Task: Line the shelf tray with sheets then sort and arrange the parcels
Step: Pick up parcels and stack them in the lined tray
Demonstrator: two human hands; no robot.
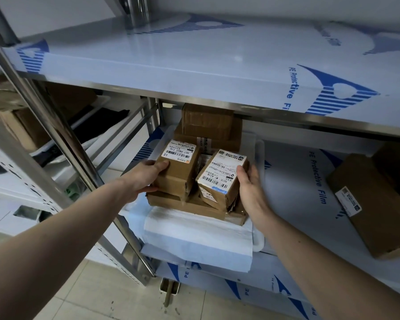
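A white tray [259, 241] sits on the middle shelf, lined with pale blue and white sheets [194, 236] that hang over its front edge. Several brown cardboard parcels are stacked in it. My left hand [146, 175] grips the left side of a small labelled parcel [178, 167] on top of the stack. My right hand [249, 181] holds the right side of a second small labelled parcel [219, 179], which is tilted. Flat parcels [189, 205] lie beneath them, and larger boxes [208, 123] stand stacked behind.
The upper shelf [194, 65] wears blue-printed protective film. A large brown parcel [374, 209] lies on the middle shelf to the right of the tray. A steel upright post [62, 144] crosses on the left, with a neighbouring rack of boxes and bags behind it.
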